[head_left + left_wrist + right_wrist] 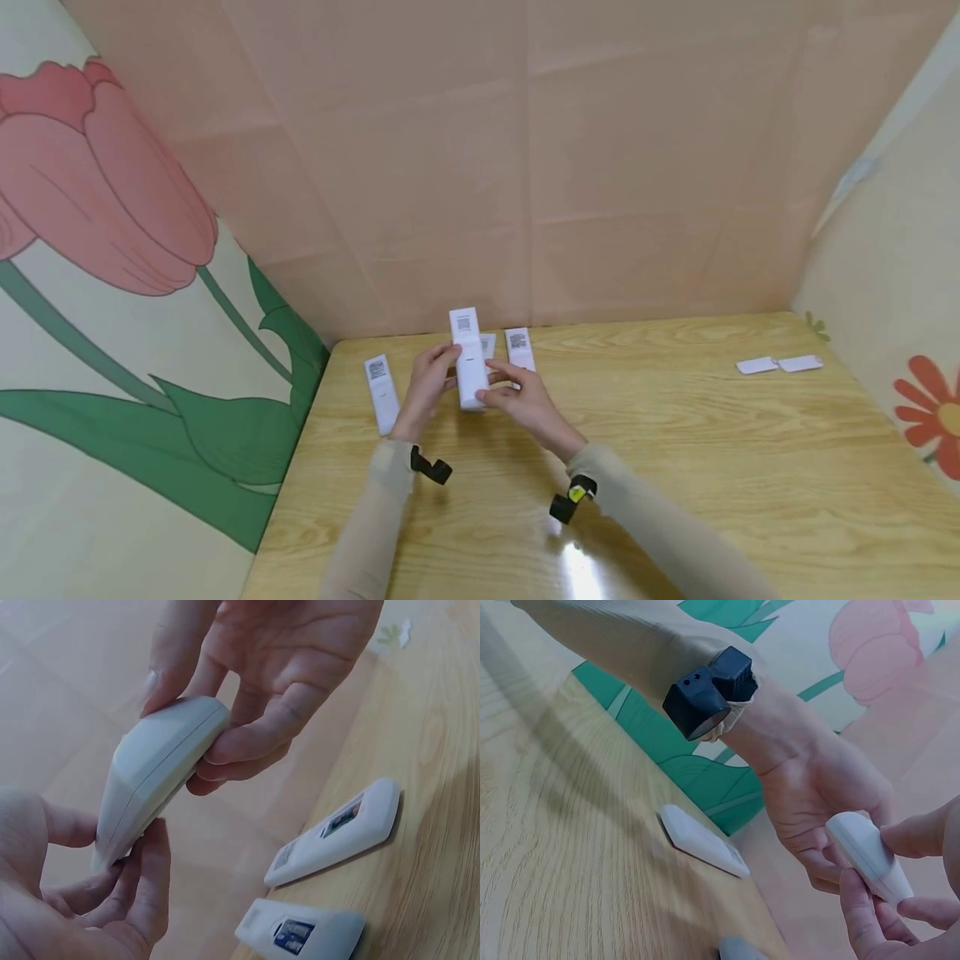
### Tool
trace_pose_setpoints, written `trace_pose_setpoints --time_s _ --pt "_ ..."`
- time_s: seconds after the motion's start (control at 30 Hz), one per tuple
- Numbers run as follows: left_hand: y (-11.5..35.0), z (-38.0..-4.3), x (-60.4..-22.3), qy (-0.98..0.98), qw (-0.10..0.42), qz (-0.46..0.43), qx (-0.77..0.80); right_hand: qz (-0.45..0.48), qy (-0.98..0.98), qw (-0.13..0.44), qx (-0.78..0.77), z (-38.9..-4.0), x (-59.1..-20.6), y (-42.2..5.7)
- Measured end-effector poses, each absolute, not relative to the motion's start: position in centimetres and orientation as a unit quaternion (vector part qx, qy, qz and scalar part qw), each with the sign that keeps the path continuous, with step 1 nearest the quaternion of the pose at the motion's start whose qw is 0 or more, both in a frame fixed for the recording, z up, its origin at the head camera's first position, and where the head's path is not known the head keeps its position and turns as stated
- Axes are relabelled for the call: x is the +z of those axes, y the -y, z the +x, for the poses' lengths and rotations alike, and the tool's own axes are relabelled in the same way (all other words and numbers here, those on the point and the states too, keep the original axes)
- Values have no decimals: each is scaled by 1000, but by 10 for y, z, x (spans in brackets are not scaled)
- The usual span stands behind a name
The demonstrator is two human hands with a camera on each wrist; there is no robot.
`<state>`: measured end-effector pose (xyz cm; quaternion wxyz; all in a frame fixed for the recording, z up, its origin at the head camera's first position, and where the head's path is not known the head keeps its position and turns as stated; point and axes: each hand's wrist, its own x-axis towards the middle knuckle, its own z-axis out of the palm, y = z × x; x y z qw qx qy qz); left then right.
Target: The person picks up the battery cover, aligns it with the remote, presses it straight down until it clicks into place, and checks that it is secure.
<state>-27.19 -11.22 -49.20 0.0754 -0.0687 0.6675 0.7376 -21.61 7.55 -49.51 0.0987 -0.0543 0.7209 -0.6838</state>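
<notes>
Above the table, both hands hold a white remote control (470,367) with its back, bearing a small printed code label, towards the head camera. My left hand (429,379) pinches its left side near the upper part. Thumb and fingers of my right hand (525,404) grip its lower right side. In the left wrist view the held remote (161,750) shows its rounded side and seam, between the left hand (75,892) and the right hand (277,667). The right wrist view shows the remote (870,851) pinched at both ends.
Another white remote (383,396) lies left of my left hand. Two more lie behind: one (488,343) partly hidden, one (519,342) beside the right hand. Their battery bays look uncovered in the left wrist view. Two flat white pieces (757,365) lie far right on the wooden table (675,450).
</notes>
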Motion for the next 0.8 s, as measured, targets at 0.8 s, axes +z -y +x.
trace_pose_setpoints --time_s 0.8 --pt "156 -275 -494 -712 74 -81 693 -68 -734 73 -672 -226 -505 -38"
